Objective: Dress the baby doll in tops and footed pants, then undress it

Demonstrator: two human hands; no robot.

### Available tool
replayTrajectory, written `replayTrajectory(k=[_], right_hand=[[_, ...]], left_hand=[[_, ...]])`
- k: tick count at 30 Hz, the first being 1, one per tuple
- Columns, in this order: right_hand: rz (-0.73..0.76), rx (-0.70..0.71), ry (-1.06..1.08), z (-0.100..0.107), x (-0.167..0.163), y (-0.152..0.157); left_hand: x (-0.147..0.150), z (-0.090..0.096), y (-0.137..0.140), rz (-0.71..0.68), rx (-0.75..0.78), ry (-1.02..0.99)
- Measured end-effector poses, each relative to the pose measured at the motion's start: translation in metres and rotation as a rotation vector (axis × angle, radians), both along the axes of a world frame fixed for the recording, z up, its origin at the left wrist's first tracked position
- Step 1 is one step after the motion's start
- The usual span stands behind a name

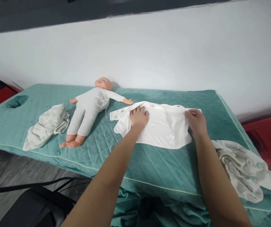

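A white baby shirt (160, 126) lies spread out on the green quilted bed cover, its plain side up and a small label near its top edge. One sleeve end with a coloured print points to the left. My left hand (139, 117) rests on the shirt's left part, fingers apart and pressed down on the cloth. At the shirt's upper right, my right hand (196, 121) pinches the cloth of the other sleeve between thumb and fingers. Left of the shirt a baby doll (90, 102) with a white cloth body lies on its back, one hand close to the shirt.
A crumpled printed cloth (49, 126) lies left of the doll. More printed baby clothes (241, 167) are heaped at the bed's right front edge. The green bed (164, 186) stands against a white wall (135, 53). Red chairs (268, 142) stand beyond its right end.
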State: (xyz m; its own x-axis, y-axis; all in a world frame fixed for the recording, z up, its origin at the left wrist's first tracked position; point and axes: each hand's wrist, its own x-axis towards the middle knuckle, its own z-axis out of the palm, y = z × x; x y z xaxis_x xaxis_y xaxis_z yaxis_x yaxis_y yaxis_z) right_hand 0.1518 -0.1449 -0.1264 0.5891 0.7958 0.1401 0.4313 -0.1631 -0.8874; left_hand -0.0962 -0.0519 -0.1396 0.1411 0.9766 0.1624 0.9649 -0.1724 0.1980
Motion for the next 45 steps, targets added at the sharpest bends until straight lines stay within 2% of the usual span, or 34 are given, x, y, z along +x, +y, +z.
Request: replayTrajectory(k=[2,3,9,14,17,20,25,27,29,32,34,38,43,45], right_hand=[[-0.098,-0.017,0.206,-0.005,0.012,0.002],[-0.108,-0.027,0.214,-0.007,0.014,0.002],[0.015,-0.038,-0.041,-0.004,0.003,-0.007],[0.064,0.002,0.014,0.008,0.007,-0.017],[-0.005,0.05,0.001,0.007,0.014,-0.018],[-0.087,0.03,-0.191,0.001,0.015,-0.016],[0.089,0.056,-0.318,-0.006,-0.001,-0.013],[0.104,0.019,-0.369,-0.006,-0.004,-0.013],[0.037,-0.053,-0.362,-0.004,0.0,-0.016],[-0.04,-0.156,-0.23,0.002,0.008,-0.025],[0.007,-0.193,-0.151,0.006,0.011,-0.032],[0.139,-0.204,-0.052,0.011,0.008,-0.041],[0.068,-0.169,-0.129,0.01,0.015,-0.042],[0.04,-0.196,-0.208,0.007,0.02,-0.042]], left_hand=[[0.0,0.0,0.0,-0.002,-0.004,-0.006],[0.0,0.001,0.0,-0.002,-0.004,-0.008],[0.0,0.003,-0.002,0.0,-0.013,0.0],[-0.001,0.002,-0.002,-0.011,-0.004,-0.018],[-0.001,0.001,-0.002,-0.014,-0.003,-0.034],[-0.001,0.002,-0.002,-0.016,-0.011,-0.034],[-0.002,0.001,-0.002,-0.017,-0.001,-0.032],[-0.002,0.0,-0.001,-0.021,0.009,-0.035],[-0.002,0.0,-0.001,-0.023,0.015,-0.037],[-0.002,0.001,-0.002,-0.022,0.009,-0.034],[-0.001,0.001,-0.002,-0.019,0.006,-0.03],[-0.001,0.002,-0.002,-0.008,0.012,-0.025],[-0.001,0.001,-0.002,-0.013,0.021,-0.028],[-0.002,0.0,-0.002,-0.01,0.022,-0.03]])
